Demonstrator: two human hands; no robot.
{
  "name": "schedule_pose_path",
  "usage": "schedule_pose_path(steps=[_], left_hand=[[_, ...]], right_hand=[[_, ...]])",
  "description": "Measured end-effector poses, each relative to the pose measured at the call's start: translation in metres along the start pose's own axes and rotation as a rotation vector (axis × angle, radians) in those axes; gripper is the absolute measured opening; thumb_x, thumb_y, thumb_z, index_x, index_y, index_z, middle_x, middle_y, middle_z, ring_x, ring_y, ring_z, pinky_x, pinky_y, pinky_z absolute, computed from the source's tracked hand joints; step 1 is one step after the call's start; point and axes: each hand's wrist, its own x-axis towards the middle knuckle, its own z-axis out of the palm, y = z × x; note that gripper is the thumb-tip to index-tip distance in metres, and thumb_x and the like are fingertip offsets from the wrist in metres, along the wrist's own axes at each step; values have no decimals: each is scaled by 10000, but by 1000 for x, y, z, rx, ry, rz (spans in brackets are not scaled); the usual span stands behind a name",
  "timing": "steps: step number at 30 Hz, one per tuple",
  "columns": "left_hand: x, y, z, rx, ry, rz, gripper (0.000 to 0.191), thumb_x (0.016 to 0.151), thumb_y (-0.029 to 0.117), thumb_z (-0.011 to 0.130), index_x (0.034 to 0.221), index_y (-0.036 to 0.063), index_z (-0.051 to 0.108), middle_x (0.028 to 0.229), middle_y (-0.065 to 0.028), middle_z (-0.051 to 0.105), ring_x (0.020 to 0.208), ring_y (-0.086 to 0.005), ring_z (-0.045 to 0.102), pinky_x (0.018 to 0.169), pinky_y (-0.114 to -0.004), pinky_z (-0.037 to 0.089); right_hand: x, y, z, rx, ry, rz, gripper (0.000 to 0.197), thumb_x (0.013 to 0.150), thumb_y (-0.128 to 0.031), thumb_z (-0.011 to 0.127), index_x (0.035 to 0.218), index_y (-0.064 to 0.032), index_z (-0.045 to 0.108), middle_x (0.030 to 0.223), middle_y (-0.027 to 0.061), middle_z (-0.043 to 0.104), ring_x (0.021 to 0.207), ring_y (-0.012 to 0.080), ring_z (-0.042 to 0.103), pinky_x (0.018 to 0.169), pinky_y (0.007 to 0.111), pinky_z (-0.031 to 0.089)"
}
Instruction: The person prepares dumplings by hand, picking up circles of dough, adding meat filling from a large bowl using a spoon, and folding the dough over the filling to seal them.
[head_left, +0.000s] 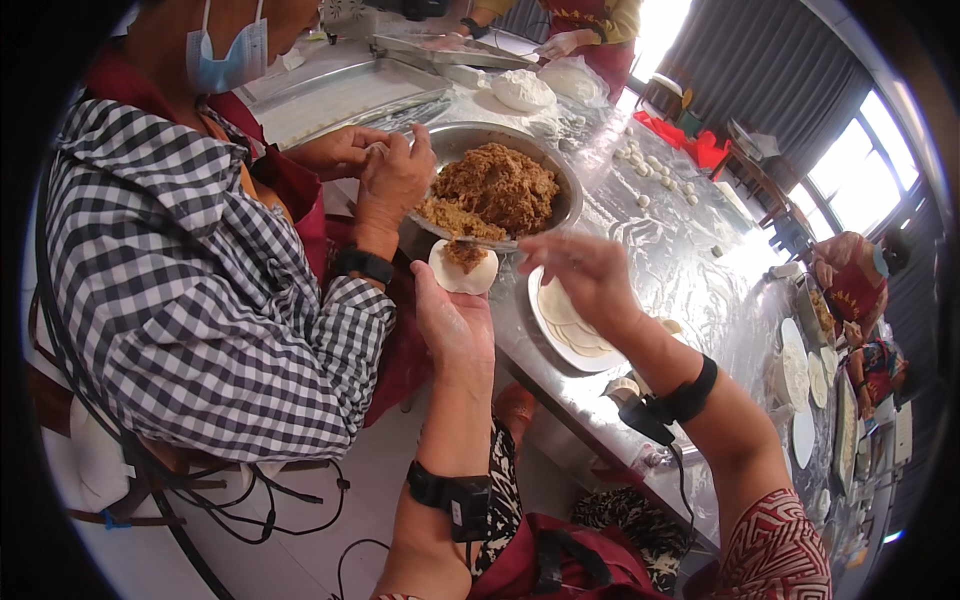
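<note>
My left hand holds a round dough wrapper on its raised palm and fingers, with a dab of brown filling on it. My right hand is just right of the wrapper, blurred, near the rim of the metal bowl. Its fingers seem to hold a thin flat tool that reaches over the wrapper's upper edge. The metal bowl contains a mound of brown minced filling. Beneath my right forearm is a white plate with several overlapping flat wrappers.
A person in a checked shirt works close at my left, hands at the bowl's left rim. Flour, dough pieces and a dough mound are on the metal table. A metal tray lies beyond. Other people stand farther off. Cables hang at lower left.
</note>
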Motion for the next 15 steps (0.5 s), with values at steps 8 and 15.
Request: schedule_pose_path(steps=[8,15], left_hand=[[14,-10,-1,-54,-44,-66,751,1379,558,441,1767,-78,536,1776,-199,666,1635,-322,672,1427,-520,518],[28,-11,-10,-77,-5,-93,780,1381,576,410,1772,-90,517,1754,-203,678,1605,-328,692,1393,-521,542]], right_hand=[[-23,6,2,-450,-172,-428,372,1017,-26,888,1387,-70,884,1383,170,898,1165,389,896,986,477,735],[-16,9,9,-428,-152,-463,433,995,56,902,1417,-39,893,1394,180,911,1087,386,902,912,471,723]])
